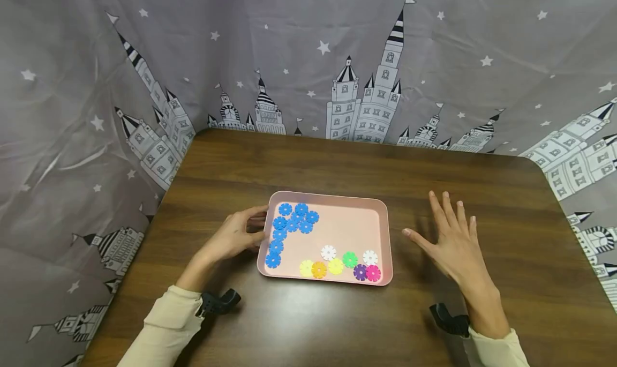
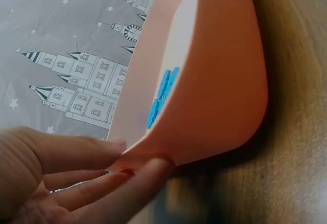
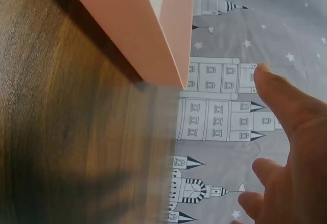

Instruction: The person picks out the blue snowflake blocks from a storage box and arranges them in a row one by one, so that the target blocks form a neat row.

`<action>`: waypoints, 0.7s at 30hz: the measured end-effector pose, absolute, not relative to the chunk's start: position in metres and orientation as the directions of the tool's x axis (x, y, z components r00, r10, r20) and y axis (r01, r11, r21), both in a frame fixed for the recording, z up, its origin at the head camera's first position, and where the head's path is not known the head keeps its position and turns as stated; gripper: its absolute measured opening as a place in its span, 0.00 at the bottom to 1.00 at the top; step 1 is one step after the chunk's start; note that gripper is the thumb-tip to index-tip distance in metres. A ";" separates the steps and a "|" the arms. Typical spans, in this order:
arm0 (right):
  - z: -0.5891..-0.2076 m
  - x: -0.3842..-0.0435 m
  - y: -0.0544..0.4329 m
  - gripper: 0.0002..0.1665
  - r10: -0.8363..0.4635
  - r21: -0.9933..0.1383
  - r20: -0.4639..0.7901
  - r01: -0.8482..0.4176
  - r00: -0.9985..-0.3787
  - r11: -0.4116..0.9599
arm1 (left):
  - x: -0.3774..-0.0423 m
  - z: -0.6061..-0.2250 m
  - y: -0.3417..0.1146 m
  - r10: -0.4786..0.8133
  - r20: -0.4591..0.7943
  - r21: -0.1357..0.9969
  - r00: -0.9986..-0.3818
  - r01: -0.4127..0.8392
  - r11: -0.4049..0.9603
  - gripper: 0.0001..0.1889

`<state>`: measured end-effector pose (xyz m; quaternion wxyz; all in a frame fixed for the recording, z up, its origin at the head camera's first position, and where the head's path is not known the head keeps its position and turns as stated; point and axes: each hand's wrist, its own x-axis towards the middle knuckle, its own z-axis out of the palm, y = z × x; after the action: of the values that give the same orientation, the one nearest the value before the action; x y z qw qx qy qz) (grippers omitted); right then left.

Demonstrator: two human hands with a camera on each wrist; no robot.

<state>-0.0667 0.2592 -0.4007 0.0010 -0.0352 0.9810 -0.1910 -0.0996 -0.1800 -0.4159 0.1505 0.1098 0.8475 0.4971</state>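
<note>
On table [image 1: 313,324], left fingers [image 2: 138,188] grip pink tray [image 1: 352,227]; blue discs [image 1: 292,225] inside.

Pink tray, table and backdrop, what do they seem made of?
Tray: probably smooth, satin plastic; its thin walls curve evenly at the corners. Table: wood or laminate, slightly glossy, with brown grain and a pale reflection. Backdrop: likely printed fabric with slight sheen, showing creases.
</note>
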 end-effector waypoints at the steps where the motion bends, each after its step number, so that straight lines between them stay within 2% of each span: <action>1: -0.400 -0.067 0.258 0.57 -0.073 -0.382 0.008 -0.071 -0.997 0.922 | -0.099 -0.418 -0.180 0.336 -0.163 0.890 -0.928 0.008 0.455 0.32; 6: -0.395 -0.069 0.252 0.57 -0.077 -0.476 0.006 -0.071 -0.997 0.876 | -0.097 -0.423 -0.181 0.328 -0.197 0.928 -0.924 -0.068 0.365 0.33; 11: -0.385 -0.074 0.238 0.49 -0.045 -0.639 0.071 -0.080 -0.996 0.765 | -0.098 -0.425 -0.183 0.315 -0.207 0.934 -0.926 -0.092 0.344 0.33; 16: -0.377 -0.084 0.217 0.43 -0.089 -0.753 0.001 -0.060 -0.996 0.655 | -0.097 -0.425 -0.183 0.298 -0.224 0.933 -0.928 -0.116 0.340 0.33; 21: -0.378 -0.097 0.188 0.41 -0.189 -0.768 -0.060 -0.075 -0.980 0.636 | -0.097 -0.426 -0.184 0.309 -0.234 0.939 -0.922 -0.132 0.316 0.33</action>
<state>-0.0967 0.1876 -0.3779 0.0674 -0.0733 0.9018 -0.4206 -0.0968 -0.1836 -0.4256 0.1896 0.0563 0.7888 0.5819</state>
